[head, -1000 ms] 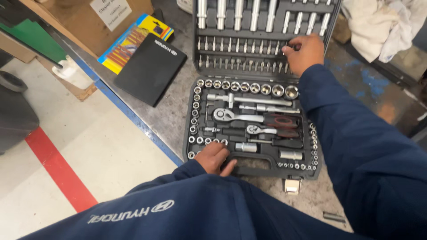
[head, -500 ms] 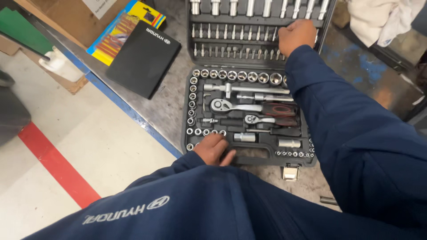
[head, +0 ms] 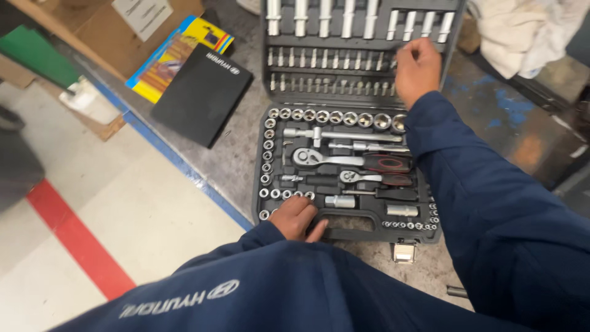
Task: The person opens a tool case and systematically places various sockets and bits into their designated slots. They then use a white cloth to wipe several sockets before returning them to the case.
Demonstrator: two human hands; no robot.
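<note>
The open socket set case (head: pixel 350 178) lies on the grey desk (head: pixel 239 154), its lid (head: pixel 356 49) lying open behind it, rows of sockets and two ratchets in their slots. The left hand (head: pixel 297 216) rests on the case's near edge by the handle, fingers curled, gripping nothing. The right hand (head: pixel 416 69) reaches to the lid's rows of bits, fingertips on them; whether it pinches one cannot be told. A black folder (head: pixel 200 92) lies left of the case, and white rags (head: pixel 516 34) lie right of the lid.
</note>
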